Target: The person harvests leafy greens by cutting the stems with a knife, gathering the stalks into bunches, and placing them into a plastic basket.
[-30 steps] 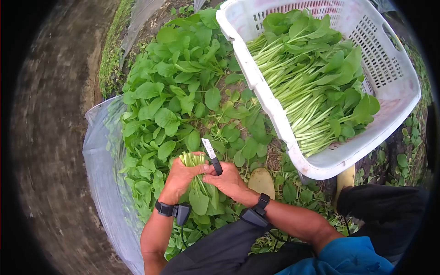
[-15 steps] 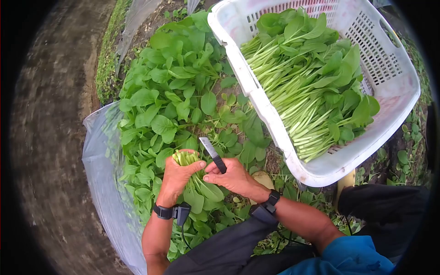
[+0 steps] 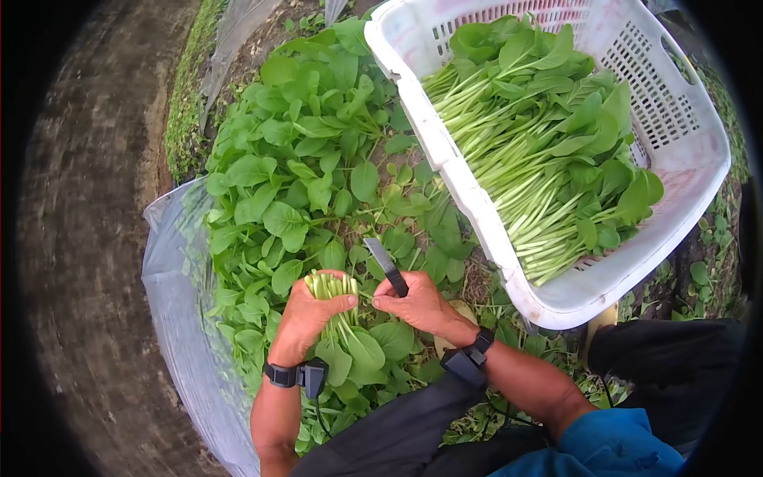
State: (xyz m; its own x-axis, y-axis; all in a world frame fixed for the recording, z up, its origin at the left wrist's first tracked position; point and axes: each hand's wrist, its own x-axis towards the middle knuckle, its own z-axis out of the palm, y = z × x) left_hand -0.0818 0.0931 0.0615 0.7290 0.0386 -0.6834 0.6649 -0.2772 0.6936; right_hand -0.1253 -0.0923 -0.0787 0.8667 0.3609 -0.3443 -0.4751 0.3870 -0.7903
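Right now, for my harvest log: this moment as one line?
left hand: grips greens bunch, stems up | right hand: holds knife beside bunch | basket: cut greens inside

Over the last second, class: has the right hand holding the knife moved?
Yes. The right hand with the knife shifted slightly toward the white basket, away from the bunch.

Garden bed (image 3: pixel 477 277) of soil and straw, thick with leafy green plants (image 3: pixel 294 159), white basket (image 3: pixel 443 159) resting at right, clear plastic sheet (image 3: pixel 171 278) along left edge.
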